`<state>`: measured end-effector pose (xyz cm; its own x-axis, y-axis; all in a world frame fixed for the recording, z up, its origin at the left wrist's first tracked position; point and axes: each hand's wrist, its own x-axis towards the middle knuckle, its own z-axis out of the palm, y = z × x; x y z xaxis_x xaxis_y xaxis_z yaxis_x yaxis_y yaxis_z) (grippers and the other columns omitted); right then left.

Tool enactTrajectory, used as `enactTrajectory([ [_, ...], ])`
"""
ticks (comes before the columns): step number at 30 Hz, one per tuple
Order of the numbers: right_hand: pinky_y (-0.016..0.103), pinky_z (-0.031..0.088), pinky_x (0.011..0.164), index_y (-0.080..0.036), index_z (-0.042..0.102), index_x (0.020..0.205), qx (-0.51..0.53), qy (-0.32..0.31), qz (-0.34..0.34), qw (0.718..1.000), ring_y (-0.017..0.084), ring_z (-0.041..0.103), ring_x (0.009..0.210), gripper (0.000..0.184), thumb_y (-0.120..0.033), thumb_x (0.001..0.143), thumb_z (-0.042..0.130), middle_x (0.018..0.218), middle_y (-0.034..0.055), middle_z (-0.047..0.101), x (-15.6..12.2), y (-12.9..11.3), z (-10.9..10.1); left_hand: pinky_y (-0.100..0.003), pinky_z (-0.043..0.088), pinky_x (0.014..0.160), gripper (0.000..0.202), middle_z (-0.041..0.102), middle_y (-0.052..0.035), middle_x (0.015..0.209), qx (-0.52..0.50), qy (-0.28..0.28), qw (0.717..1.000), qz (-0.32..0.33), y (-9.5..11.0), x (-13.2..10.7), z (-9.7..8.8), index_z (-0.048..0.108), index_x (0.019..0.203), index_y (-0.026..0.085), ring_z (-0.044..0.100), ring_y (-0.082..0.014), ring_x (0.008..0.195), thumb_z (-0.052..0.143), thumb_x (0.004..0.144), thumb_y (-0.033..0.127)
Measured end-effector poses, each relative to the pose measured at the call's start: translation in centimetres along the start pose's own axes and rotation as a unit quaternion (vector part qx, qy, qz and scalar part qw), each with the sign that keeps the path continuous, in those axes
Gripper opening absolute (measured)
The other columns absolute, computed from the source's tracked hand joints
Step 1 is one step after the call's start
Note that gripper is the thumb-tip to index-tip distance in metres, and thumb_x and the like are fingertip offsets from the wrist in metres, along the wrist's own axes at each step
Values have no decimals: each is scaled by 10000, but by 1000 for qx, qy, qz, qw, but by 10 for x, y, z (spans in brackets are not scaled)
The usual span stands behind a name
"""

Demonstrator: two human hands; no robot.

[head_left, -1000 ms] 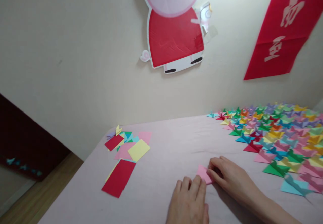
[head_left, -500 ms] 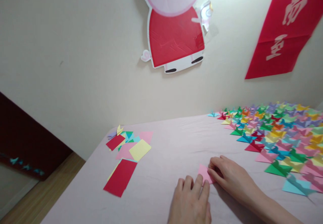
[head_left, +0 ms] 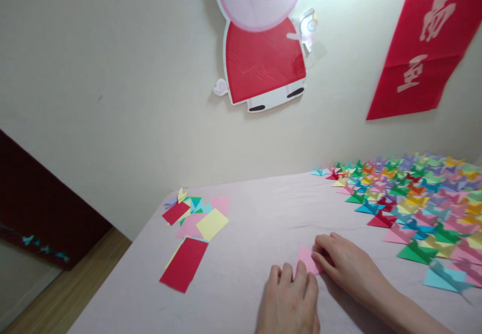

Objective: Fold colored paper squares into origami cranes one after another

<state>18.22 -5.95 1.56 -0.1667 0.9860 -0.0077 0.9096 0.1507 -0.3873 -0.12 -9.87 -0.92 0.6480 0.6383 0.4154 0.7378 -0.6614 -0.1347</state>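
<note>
A small pink sheet of paper (head_left: 308, 260) lies on the cloth-covered table between my two hands. My right hand (head_left: 344, 258) pinches its right edge, thumb and index finger closed together. From below, my left hand (head_left: 289, 299) bends its fingers over the near edge and holds the sheet down against the table; its thumb is mostly hidden. The sheet's lower part is covered by the left fingers, so I cannot tell how it is folded there.
Rows of colourful folded paper cranes (head_left: 417, 198) fill the table's right side. On the left lie a red paper sheet (head_left: 184, 263), a yellow sheet (head_left: 212, 224) and other loose coloured pieces. Behind stands the wall with a cartoon pig cutout (head_left: 265, 63) and a red banner (head_left: 417, 58).
The view has shifted slightly. My left fingers are more bent and nearer the pink paper's lower edge; my right hand keeps its pinch.
</note>
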Motion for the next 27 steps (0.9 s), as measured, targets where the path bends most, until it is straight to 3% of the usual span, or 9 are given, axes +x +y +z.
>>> enactTrajectory([
  [4,338,417,721,-209,567,861,48,33,-36,998,231,578,805,72,-228,842,501,855,61,645,-5,1,3,-371,400,753,349,642,-42,1187,1,9,1000,6,-1,1,-1,616,1131,171,519,-224,863,605,842,367],
  [9,385,424,817,-218,569,918,94,45,-82,991,247,551,919,117,-212,806,537,968,72,626,-10,-4,3,-369,410,772,361,646,-49,1179,-8,4,1000,6,-2,2,-4,604,1176,156,526,-222,884,577,866,341],
  [17,380,421,805,-230,589,914,83,42,-63,994,248,557,905,223,-150,714,532,962,51,640,-6,7,6,-379,408,842,337,625,-47,1224,-25,-49,999,2,-2,1,-9,588,1189,181,528,-230,963,547,905,358],
  [27,424,430,891,-236,580,930,134,35,-12,990,271,554,978,363,-125,599,483,1014,63,656,-4,45,-6,-377,399,809,315,633,-42,1202,-30,-26,999,12,-6,2,-10,585,1173,190,522,-227,918,543,906,350],
])
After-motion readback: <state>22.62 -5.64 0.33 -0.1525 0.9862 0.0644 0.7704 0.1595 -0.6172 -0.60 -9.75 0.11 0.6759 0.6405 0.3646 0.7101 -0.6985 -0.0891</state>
